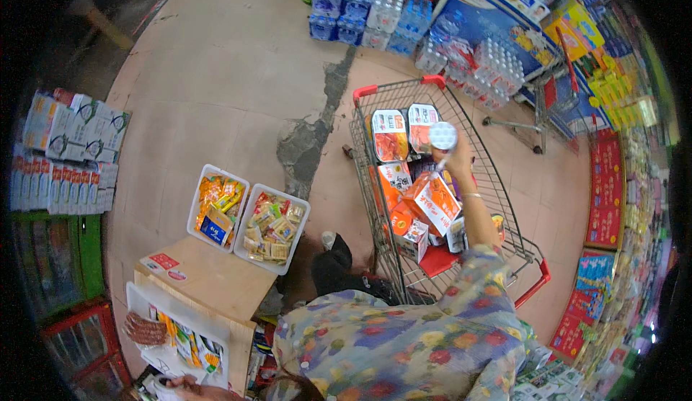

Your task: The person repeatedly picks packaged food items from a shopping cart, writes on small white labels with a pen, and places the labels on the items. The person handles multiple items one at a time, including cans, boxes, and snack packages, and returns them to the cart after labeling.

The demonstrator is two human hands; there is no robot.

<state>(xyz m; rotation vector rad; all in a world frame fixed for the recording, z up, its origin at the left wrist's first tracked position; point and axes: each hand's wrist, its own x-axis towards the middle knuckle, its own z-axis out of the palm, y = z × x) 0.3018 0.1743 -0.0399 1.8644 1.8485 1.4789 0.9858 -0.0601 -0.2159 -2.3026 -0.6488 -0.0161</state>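
Observation:
My right hand (459, 159) grips a round container with a white top (443, 135) over the wire shopping cart (500, 185). Below it in the cart lie an orange-and-white printed carton (437, 202), more orange boxes and a red item (439, 260). Two plastic-lidded food boxes with red contents, one on the left (390, 135) and one on the right (421, 122), sit at the cart's far end. At the bottom edge of the view, my left hand (188, 386) is partly cut off beside a white object (157, 386); whether it holds this is unclear.
Left of the cart, a wooden counter (211, 271) adjoins two white bins, one left (191, 201) and one right (307, 222), of packaged snacks. A white tray (131, 293) of packets lies lower left. Shrink-wrapped bottles (384, 12) and another cart (540, 114) stand beyond. Broken flooring (303, 141) runs alongside.

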